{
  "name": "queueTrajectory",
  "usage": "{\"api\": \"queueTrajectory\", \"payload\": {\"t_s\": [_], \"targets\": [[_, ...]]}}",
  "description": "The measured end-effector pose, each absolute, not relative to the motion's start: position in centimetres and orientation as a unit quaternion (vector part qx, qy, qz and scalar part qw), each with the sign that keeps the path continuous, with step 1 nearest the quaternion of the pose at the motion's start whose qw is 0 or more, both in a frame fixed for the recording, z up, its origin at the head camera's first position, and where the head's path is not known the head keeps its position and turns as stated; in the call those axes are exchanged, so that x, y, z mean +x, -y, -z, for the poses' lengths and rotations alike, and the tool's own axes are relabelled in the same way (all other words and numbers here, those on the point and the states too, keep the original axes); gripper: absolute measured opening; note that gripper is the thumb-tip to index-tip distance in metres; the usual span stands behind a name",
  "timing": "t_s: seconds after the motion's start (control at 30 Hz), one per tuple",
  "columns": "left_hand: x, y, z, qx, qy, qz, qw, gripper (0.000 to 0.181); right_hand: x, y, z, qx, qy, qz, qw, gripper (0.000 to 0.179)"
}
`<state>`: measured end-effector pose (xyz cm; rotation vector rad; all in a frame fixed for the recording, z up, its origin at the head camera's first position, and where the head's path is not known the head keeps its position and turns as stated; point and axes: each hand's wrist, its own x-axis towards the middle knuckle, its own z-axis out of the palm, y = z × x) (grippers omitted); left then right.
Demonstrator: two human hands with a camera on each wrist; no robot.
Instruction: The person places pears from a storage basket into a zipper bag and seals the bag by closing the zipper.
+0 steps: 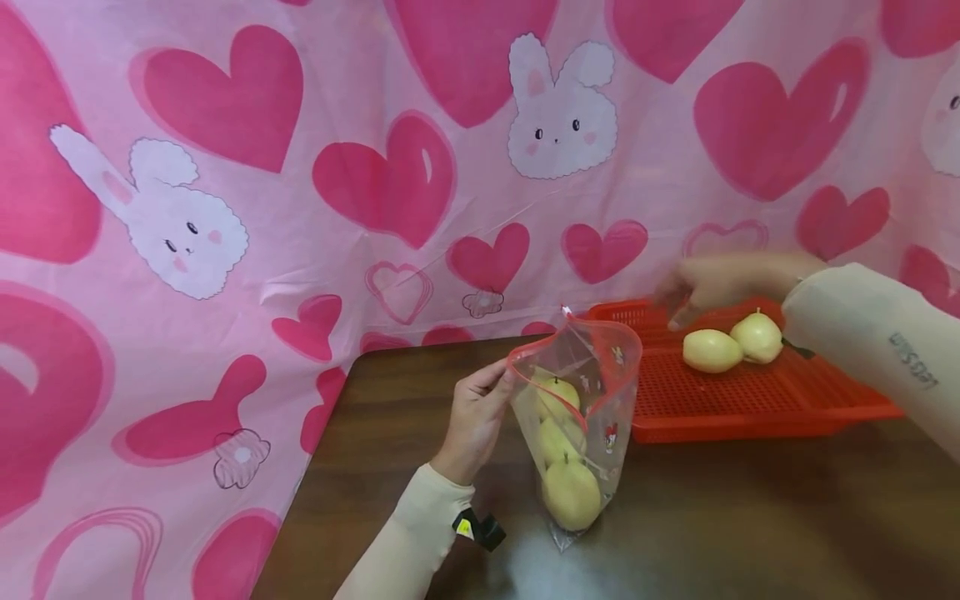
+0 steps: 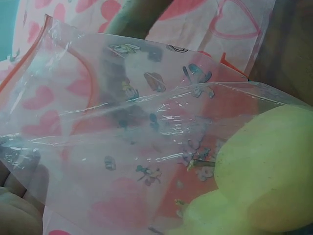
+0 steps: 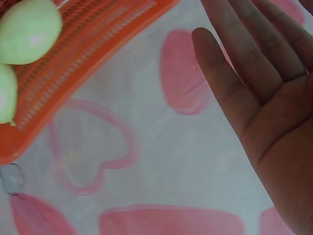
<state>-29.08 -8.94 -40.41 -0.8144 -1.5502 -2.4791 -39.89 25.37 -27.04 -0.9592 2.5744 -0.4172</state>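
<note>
My left hand [image 1: 474, 421] pinches the rim of a clear zip bag [image 1: 618, 383] with a red-edged mouth, which gapes at the top. Inside the bag, yellow-green pears [image 1: 572, 496] sit stacked, three of them visible; the left wrist view shows pears [image 2: 269, 166] through the plastic. Over the back of a red plastic basket [image 1: 735, 427] hovers my right hand [image 1: 708, 285], slightly blurred. Nothing is in it, and its fingers look relaxed in the right wrist view. Two more pears, one lying on its side [image 1: 711, 351] and one stem up [image 1: 757, 337], touch each other in the basket.
A dark wooden table [image 1: 690, 517] carries the bag and basket. Behind and to the left hangs a pink cloth [image 1: 315, 233] with hearts and rabbits, close to the table's back edge. A black strap piece [image 1: 489, 533] is on the left wrist.
</note>
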Motion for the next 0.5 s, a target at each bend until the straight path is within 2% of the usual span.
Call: {"api": "queueTrajectory", "payload": {"t_s": [0.17, 0.5], "targets": [[-29.2, 8.9, 40.4, -0.264, 0.513, 0.814, 0.058, 0.045, -41.4, -27.3, 28.6, -0.328, -0.914, 0.16, 0.176, 0.049], [-28.9, 8.9, 40.4, -0.259, 0.516, 0.815, 0.055, 0.04, -43.2, -30.2, 30.5, -0.295, -0.91, 0.213, 0.202, 0.046]]}}
